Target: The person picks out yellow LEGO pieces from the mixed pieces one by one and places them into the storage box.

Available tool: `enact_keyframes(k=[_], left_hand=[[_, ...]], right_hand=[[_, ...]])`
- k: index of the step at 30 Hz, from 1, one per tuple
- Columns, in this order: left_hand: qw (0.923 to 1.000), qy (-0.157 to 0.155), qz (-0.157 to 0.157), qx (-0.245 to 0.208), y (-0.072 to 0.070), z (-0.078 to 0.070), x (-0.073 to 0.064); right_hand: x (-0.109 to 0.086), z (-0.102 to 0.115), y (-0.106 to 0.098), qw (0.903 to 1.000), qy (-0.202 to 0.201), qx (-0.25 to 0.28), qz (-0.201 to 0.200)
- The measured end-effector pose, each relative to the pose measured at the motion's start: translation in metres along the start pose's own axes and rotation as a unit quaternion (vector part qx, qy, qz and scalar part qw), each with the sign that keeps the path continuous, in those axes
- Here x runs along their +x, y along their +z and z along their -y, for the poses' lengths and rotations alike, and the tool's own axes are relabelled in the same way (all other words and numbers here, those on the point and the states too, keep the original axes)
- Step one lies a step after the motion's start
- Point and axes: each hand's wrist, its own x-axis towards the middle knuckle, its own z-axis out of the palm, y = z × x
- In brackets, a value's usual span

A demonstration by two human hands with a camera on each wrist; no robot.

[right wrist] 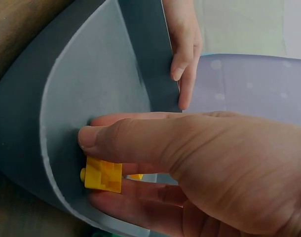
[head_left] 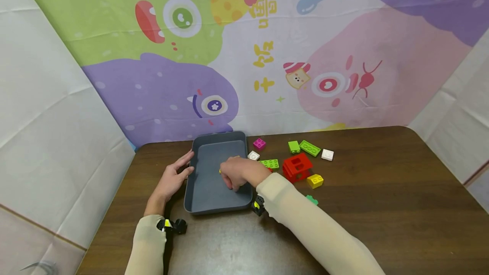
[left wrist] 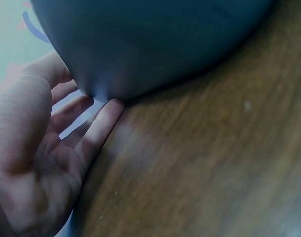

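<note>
A dark grey rectangular tray [head_left: 206, 194] lies on the table. My left hand [head_left: 172, 181] rests against its left side, fingertips touching the outer wall and rim; in the left wrist view the fingers [left wrist: 103, 123] meet the wall near the tabletop. Over the inside of the tray, my right hand [head_left: 238, 173] holds a yellow toy brick [right wrist: 103, 175] between thumb and fingers. A second bit of yellow shows behind those fingers, mostly hidden. From the head view the hand covers nearly all of the brick.
Right of the tray lie a magenta brick [head_left: 259, 144], white bricks [head_left: 327, 154], green bricks [head_left: 310, 148], a red window-like block [head_left: 297, 167], a yellow brick [head_left: 315, 181] and a teal piece [head_left: 311, 200] partly behind the right sleeve. A printed cloth [head_left: 267, 109] hangs behind the table.
</note>
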Motion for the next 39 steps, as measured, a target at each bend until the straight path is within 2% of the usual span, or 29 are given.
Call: enact_keyframes(k=[14, 27, 34, 39], left_hand=[[1.0000, -0.002, 0.005, 0.003, 0.001, 0.000, 0.001], [0.9999, -0.004, 0.012, -0.002, -0.001, 0.001, 0.000], [0.9999, -0.009, 0.012, 0.003, -0.001, -0.001, 0.000], [0.9999, -0.010, 0.010, -0.003, -0.001, 0.000, 0.001]], right_hand=[[0.002, -0.001, 0.002, 0.9995, -0.009, -0.012, 0.030], [-0.002, 0.001, 0.000, 0.9995, -0.012, -0.006, 0.028], [-0.004, 0.003, -0.005, 0.9987, -0.006, -0.036, 0.035], [-0.009, 0.003, -0.012, 0.9987, -0.003, -0.026, 0.044]])
